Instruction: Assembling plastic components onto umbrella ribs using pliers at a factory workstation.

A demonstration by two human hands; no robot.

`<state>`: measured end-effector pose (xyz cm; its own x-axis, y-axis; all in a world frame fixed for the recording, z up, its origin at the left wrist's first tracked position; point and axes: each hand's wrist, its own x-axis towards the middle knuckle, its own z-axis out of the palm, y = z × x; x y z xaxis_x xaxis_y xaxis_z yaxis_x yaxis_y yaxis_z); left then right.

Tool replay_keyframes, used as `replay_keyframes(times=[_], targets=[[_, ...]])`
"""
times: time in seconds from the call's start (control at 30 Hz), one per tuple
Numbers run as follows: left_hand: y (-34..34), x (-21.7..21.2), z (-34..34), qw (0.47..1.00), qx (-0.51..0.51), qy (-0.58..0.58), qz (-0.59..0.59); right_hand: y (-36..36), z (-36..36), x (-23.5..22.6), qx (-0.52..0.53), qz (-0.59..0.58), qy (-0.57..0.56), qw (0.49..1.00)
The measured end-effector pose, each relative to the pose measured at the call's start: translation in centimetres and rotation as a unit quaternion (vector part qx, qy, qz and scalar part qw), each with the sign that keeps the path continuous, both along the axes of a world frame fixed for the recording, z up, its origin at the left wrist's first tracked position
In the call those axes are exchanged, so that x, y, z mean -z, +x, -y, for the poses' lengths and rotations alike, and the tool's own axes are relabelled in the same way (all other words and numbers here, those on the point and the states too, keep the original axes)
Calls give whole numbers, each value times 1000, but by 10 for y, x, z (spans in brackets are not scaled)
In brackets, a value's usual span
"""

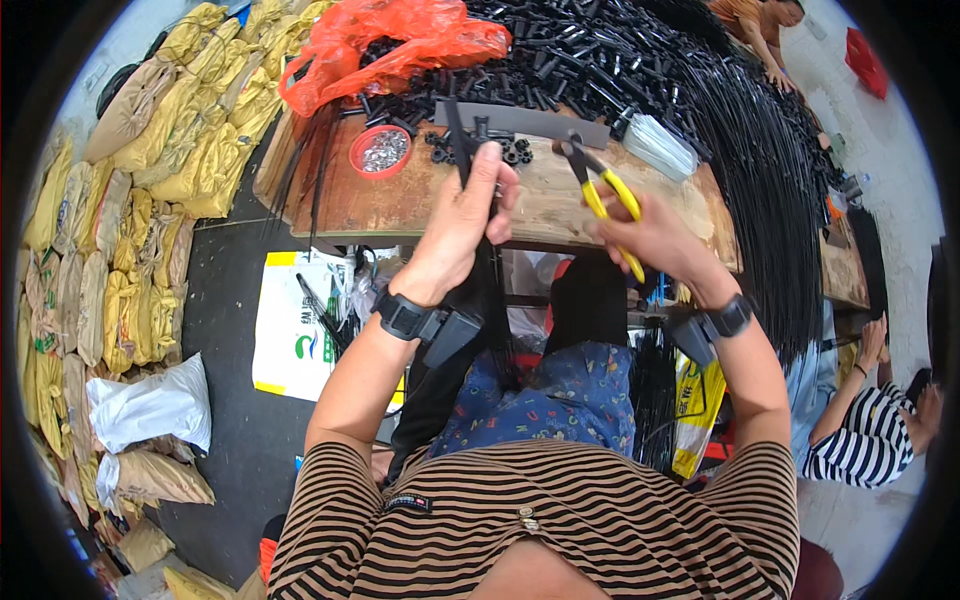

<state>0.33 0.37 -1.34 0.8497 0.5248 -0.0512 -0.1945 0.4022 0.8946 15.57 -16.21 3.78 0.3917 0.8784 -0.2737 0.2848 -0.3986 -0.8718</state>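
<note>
The surface is of wood. A large heap of black parts covers its far edge, and long black rods hang over its right edge. A red bag lies at the far left corner. The left hand is closed around a long black piece, left of the surface's middle. The right hand, nearer the right edge, grips yellow-handled pliers, whose head points to the far edge. Before the heap lie a grey strip and white ties. Toward the left edge stands a red dish with metal bits.
</note>
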Motion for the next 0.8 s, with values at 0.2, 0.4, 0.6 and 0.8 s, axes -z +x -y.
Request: replay_keyframes(times=[0.2,0.4,0.6,0.8], targets=[[-1,-6,4,1000,2,6,6,20,-47,34,62,348,33,935],[-7,-5,0,1000,-12,-6,6,26,-73,45,27,414,56,908],[-8,-3,-2,1000,-2,-1,14,29,-87,50,-4,449,35,893],[-6,-2,-2,1000,-13,-5,11,16,-95,51,-30,499,24,866]])
